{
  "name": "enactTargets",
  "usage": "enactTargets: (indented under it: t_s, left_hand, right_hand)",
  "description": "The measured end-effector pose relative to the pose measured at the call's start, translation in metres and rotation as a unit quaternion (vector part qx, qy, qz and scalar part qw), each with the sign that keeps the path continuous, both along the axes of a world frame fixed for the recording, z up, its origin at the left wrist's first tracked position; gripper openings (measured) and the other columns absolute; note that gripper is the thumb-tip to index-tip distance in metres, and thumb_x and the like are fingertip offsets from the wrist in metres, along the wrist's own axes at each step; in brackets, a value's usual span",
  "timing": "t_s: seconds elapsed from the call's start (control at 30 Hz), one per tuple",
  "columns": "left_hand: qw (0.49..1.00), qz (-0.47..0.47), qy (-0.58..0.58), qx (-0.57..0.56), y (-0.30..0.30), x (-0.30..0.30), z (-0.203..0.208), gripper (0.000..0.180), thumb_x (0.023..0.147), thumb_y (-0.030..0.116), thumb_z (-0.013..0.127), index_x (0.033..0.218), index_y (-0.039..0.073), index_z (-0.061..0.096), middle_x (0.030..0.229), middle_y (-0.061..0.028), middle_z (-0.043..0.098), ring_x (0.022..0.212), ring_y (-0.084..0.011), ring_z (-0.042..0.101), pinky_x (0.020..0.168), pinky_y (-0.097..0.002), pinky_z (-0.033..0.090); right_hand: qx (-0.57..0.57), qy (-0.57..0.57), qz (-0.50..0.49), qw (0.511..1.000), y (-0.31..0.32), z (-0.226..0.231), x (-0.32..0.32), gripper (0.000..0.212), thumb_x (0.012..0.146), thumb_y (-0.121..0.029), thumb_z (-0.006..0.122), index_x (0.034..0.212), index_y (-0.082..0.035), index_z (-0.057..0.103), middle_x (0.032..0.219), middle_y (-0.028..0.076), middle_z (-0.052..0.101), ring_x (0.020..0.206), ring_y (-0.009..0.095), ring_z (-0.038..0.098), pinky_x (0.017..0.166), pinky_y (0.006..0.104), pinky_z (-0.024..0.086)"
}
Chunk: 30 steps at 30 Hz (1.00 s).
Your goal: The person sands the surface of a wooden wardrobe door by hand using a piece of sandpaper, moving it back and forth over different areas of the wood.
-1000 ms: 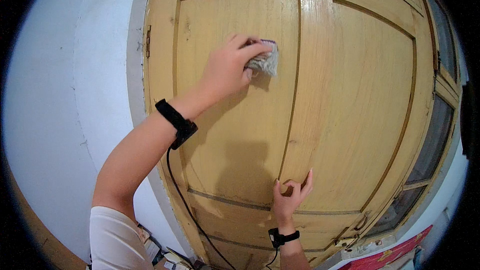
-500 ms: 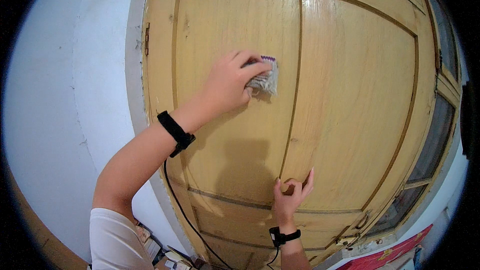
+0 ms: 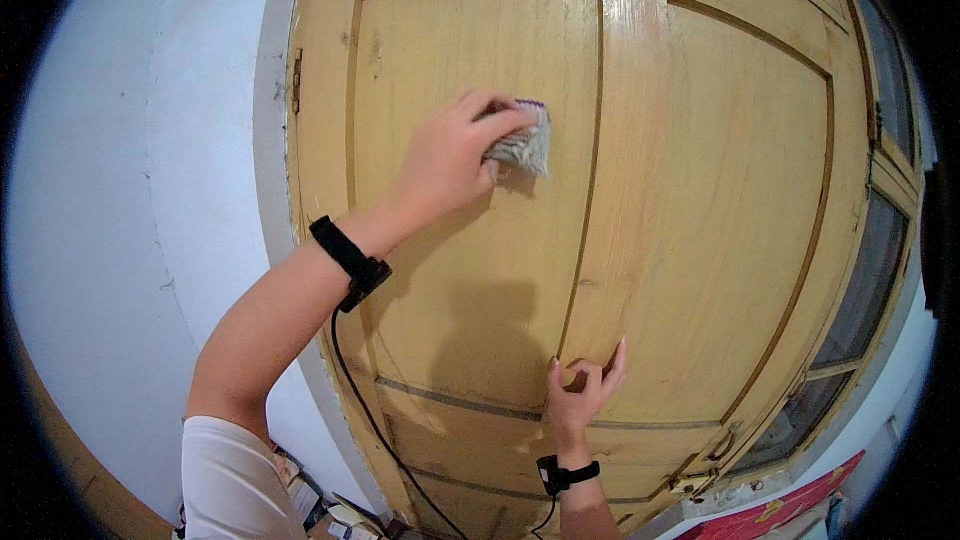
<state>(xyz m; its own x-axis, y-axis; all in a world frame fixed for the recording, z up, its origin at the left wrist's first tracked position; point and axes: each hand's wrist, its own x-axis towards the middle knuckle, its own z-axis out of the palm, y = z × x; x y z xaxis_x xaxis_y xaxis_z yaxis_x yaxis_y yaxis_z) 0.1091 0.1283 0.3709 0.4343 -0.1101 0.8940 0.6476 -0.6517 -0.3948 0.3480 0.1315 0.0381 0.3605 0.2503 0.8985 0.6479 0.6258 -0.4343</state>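
My left hand point(image 3: 450, 152) is closed around a folded grey cleaning cloth point(image 3: 523, 140) with fringed, ridged strands and a purple edge. It holds the cloth at the upper part of the left panel of a yellow wooden door point(image 3: 470, 50). The fingers partly cover the cloth. Lower down, near the strip between the panels, my right hand point(image 3: 580, 395) is raised with nothing in it. Some of its fingers curl while one points up, apart from the thumb. Whether it touches the wood I cannot tell.
Black bands with cables circle both wrists. A white wall point(image 3: 200, 140) flanks the door's left frame, where a hinge point(image 3: 297, 80) shows. A metal handle point(image 3: 722, 442) sits at lower right, below glazed panes point(image 3: 865, 280). Piled items point(image 3: 345, 518) and a red sheet point(image 3: 780, 500) lie along the bottom.
My left hand has moved the cloth slightly up and to the left across the door panel. My right hand stays almost in place.
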Motion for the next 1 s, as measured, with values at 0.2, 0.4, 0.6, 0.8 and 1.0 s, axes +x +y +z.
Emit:
enactTargets:
  t_s: [0.2, 0.4, 0.6, 0.8, 1.0]
  left_hand:
    - [0.998, 0.029, -0.049, 0.017, -0.004, 0.003, 0.026, 0.061, 0.07, -0.011, 0.069, 0.124, 0.015, 0.075, 0.124, -0.0106, 0.07, 0.114, -0.0366, 0.067, 0.098, -0.0445, 0.057]
    - [0.998, 0.046, -0.014, 0.049, 0.008, -0.003, 0.02, 0.055, 0.069, -0.004, 0.078, 0.12, 0.016, 0.076, 0.118, -0.0067, 0.071, 0.112, -0.0334, 0.066, 0.093, -0.0445, 0.057]
    - [0.999, 0.024, 0.034, 0.018, -0.001, -0.001, -0.032, 0.053, 0.068, -0.003, 0.076, 0.118, 0.015, 0.077, 0.119, -0.0082, 0.071, 0.109, -0.0344, 0.067, 0.091, -0.0442, 0.057]
    - [0.997, 0.026, 0.075, 0.007, 0.004, -0.002, -0.072, 0.053, 0.068, -0.002, 0.075, 0.118, 0.015, 0.078, 0.119, -0.0082, 0.071, 0.109, -0.0342, 0.069, 0.087, -0.0429, 0.058]
    - [0.997, -0.027, 0.057, -0.035, -0.001, -0.004, -0.074, 0.056, 0.069, -0.006, 0.072, 0.122, 0.014, 0.077, 0.123, -0.0107, 0.07, 0.111, -0.0359, 0.068, 0.092, -0.0447, 0.058]
  right_hand:
    - [0.002, -0.015, -0.018, 1.0, -0.004, 0.004, 0.0, 0.039, 0.081, 0.003, 0.089, 0.096, -0.011, 0.056, 0.174, 0.021, 0.028, 0.146, 0.044, 0.04, 0.111, 0.0498, 0.044]
    - [0.003, -0.008, -0.014, 1.0, 0.0, 0.001, -0.001, 0.038, 0.081, 0.003, 0.089, 0.096, -0.01, 0.056, 0.173, 0.021, 0.028, 0.15, 0.045, 0.037, 0.113, 0.0492, 0.044]
    - [0.017, 0.016, -0.001, 1.0, 0.003, -0.001, -0.001, 0.035, 0.079, -0.006, 0.092, 0.094, -0.014, 0.061, 0.17, 0.028, 0.035, 0.138, 0.049, 0.047, 0.109, 0.0564, 0.042]
    - [-0.003, -0.005, -0.03, 1.0, -0.008, 0.006, -0.001, 0.035, 0.08, -0.005, 0.091, 0.094, -0.013, 0.06, 0.171, 0.025, 0.034, 0.14, 0.046, 0.046, 0.11, 0.0529, 0.043]
    - [-0.005, -0.005, -0.01, 1.0, -0.005, 0.003, -0.001, 0.035, 0.082, -0.002, 0.089, 0.095, -0.011, 0.058, 0.173, 0.022, 0.031, 0.149, 0.045, 0.039, 0.114, 0.0504, 0.04]
